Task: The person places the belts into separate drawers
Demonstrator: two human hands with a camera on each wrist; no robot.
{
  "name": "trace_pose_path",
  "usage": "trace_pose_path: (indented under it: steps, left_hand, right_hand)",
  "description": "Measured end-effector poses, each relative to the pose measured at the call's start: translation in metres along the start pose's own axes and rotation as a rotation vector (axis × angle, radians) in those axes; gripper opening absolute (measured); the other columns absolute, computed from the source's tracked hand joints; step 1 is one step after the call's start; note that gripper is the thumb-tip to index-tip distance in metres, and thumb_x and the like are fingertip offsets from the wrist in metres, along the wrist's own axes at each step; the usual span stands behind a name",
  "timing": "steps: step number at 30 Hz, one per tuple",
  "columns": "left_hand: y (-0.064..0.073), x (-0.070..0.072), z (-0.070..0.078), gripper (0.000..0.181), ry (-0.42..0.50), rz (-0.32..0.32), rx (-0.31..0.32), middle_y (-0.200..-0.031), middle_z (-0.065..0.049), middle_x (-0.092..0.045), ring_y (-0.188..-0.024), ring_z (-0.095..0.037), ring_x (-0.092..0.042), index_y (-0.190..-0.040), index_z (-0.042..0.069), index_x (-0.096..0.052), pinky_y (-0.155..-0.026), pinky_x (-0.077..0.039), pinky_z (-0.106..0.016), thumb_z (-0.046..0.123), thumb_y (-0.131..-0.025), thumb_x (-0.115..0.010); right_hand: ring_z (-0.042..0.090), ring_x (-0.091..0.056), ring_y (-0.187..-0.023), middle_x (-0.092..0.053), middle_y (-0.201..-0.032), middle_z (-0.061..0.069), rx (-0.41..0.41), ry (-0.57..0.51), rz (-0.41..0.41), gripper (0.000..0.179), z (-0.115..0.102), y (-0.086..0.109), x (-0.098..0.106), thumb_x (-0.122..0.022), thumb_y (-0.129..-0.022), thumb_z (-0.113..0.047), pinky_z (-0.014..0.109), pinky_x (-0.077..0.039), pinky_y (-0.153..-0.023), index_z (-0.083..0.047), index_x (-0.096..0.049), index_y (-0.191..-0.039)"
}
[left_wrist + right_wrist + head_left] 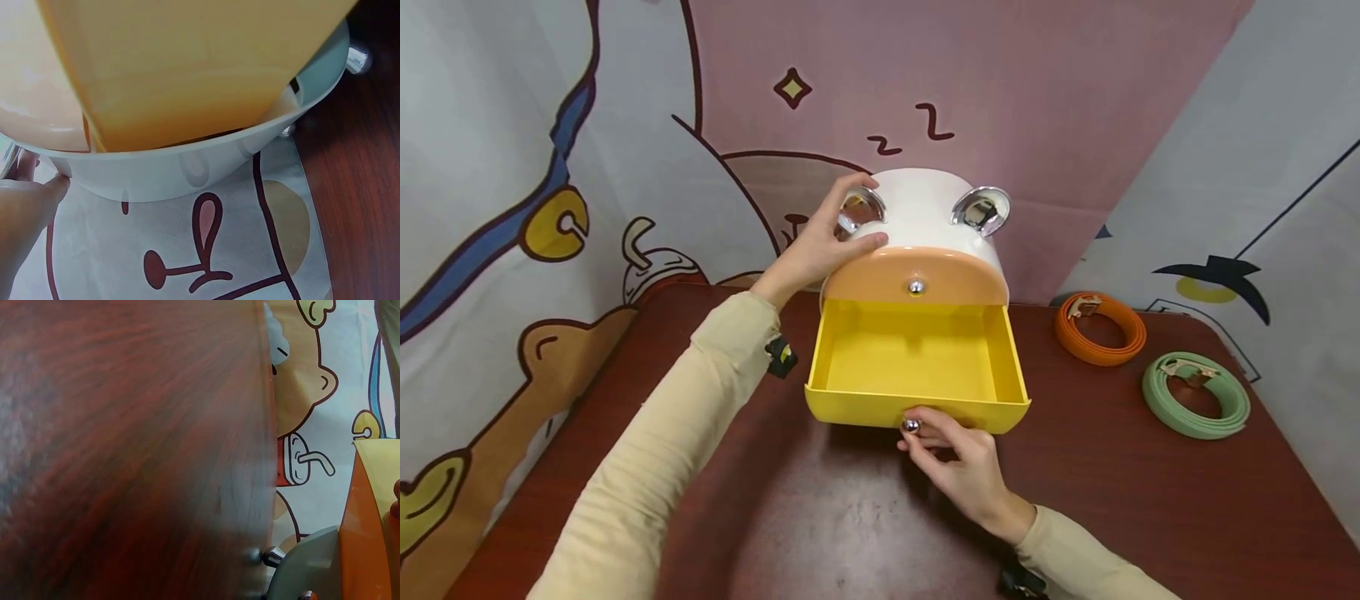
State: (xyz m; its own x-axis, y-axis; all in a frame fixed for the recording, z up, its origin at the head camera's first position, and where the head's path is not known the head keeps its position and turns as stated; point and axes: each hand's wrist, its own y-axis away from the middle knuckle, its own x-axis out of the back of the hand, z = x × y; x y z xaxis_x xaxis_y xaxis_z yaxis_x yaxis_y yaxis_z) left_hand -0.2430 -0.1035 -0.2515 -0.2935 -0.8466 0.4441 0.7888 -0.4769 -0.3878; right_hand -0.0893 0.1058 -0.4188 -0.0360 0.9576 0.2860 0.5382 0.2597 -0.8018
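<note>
The right hand (pixel 966 467) pinches the chrome knob (pixel 911 426) at six o'clock on the yellow drawer (pixel 853 408), which stands open from the white box (pixel 921 212); the left hand (pixel 820 240) grips the box round its ten o'clock chrome eye (pixel 861 213), though how firmly is hard to tell. The drawer looks light, stiff and smooth, the knob small and slippery, so a fingertip hold there, box braced, seems best. Toward four o'clock on the table (pixel 820 517) lie an orange belt (pixel 1093 352) and a green belt (pixel 1195 425).

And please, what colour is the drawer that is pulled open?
The drawer is plain yellow; it shows best in the head view.
</note>
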Motion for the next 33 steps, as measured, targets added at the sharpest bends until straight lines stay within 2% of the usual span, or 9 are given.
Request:
trace_pose_path:
  steps: [9, 15, 21, 27, 33]
  left_hand:
    - [0.000, 0.000, 0.000, 0.060, -0.008, -0.003, 0.007, -0.127, -0.012, -0.046, -0.110, -0.022, -0.047, -0.141, 0.008, -0.032, -0.085, -0.041, -0.036, 0.011, -0.092, -0.066]
    - [0.000, 0.002, 0.000, 0.061, -0.005, -0.007, 0.010, -0.128, -0.011, -0.046, -0.109, -0.023, -0.048, -0.142, 0.009, -0.031, -0.087, -0.041, -0.033, 0.011, -0.092, -0.066]
    - [-0.001, 0.001, 0.000, 0.060, 0.013, -0.008, 0.000, -0.123, -0.015, -0.047, -0.108, -0.026, -0.047, -0.141, 0.008, -0.032, -0.084, -0.041, -0.034, 0.009, -0.092, -0.066]
    - [-0.001, 0.001, 0.000, 0.059, 0.011, -0.007, -0.013, -0.122, -0.016, -0.047, -0.108, -0.028, -0.047, -0.140, 0.007, -0.032, -0.082, -0.040, -0.034, 0.008, -0.092, -0.066]
    - [0.000, 0.001, 0.000, 0.059, 0.001, 0.000, -0.015, -0.122, -0.016, -0.048, -0.107, -0.024, -0.047, -0.140, 0.006, -0.033, -0.082, -0.040, -0.034, 0.009, -0.092, -0.066]
  right_hand:
    - [0.024, -0.070, -0.070, -0.069, -0.090, 0.020, 0.004, -0.030, -0.028, 0.023, 0.000, -0.001, 0.003, -0.062, -0.093, -0.005, 0.023, -0.054, -0.062, 0.009, -0.061, -0.111]
    - [0.017, -0.069, -0.070, -0.071, -0.092, 0.013, -0.060, 0.025, -0.102, 0.023, -0.008, -0.007, 0.015, -0.068, -0.089, -0.003, 0.021, -0.053, -0.060, 0.002, -0.065, -0.112]
    - [0.009, -0.066, -0.063, -0.072, -0.085, 0.009, -0.212, 0.021, -0.124, 0.032, -0.025, -0.021, 0.037, -0.072, -0.079, 0.011, 0.021, -0.052, -0.056, -0.001, -0.068, -0.109]
    - [0.013, -0.067, -0.060, -0.072, -0.082, 0.011, -0.258, 0.082, -0.084, 0.040, -0.040, -0.041, 0.068, -0.071, -0.075, 0.017, 0.022, -0.051, -0.052, -0.001, -0.067, -0.111]
    - [0.011, -0.067, -0.063, -0.072, -0.089, 0.007, -0.277, 0.193, -0.117, 0.045, -0.043, -0.055, 0.102, -0.071, -0.076, 0.018, 0.020, -0.050, -0.052, -0.005, -0.067, -0.114]
